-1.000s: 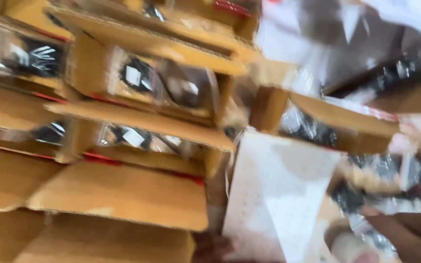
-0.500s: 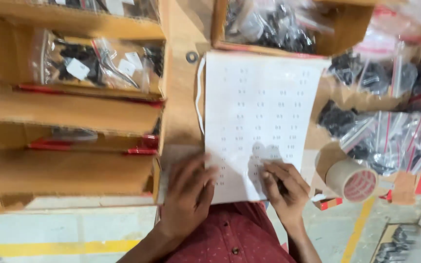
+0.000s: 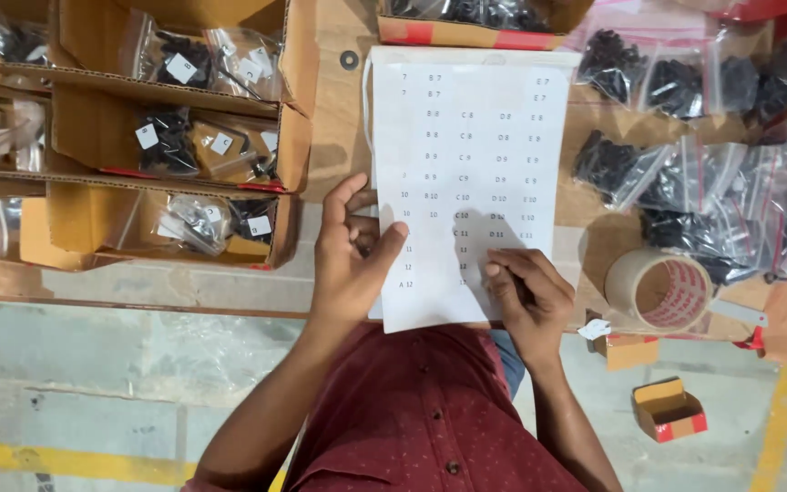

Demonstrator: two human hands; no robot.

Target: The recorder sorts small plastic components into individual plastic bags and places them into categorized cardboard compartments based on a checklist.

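- Fingers of the right hand (image 3: 523, 296) are curled narrow against the lower right part of the white sheet (image 3: 471, 164), fingertips pressing down on the paper; whether a pen sits inside that curl cannot be told.
- Left hand (image 3: 350, 257) lies at the sheet's lower left edge, thumb spread across the paper, the other fingers bent at the margin; it pins the sheet down and grasps nothing.
- White sheet lies flat on the brown cardboard-covered table (image 3: 339, 137), straight ahead of the person, printed with columns of short codes.
- Roll of tape (image 3: 659, 290) stands near the right hand, just off the sheet's right edge.
- Clear bags of small black parts (image 3: 685, 173) are heaped beyond the tape, to the right.
- Open cardboard boxes (image 3: 175, 137) holding more bagged parts are stacked to the left of the left hand.
- Small red-and-brown box (image 3: 669, 409) lies on the floor below the table edge.
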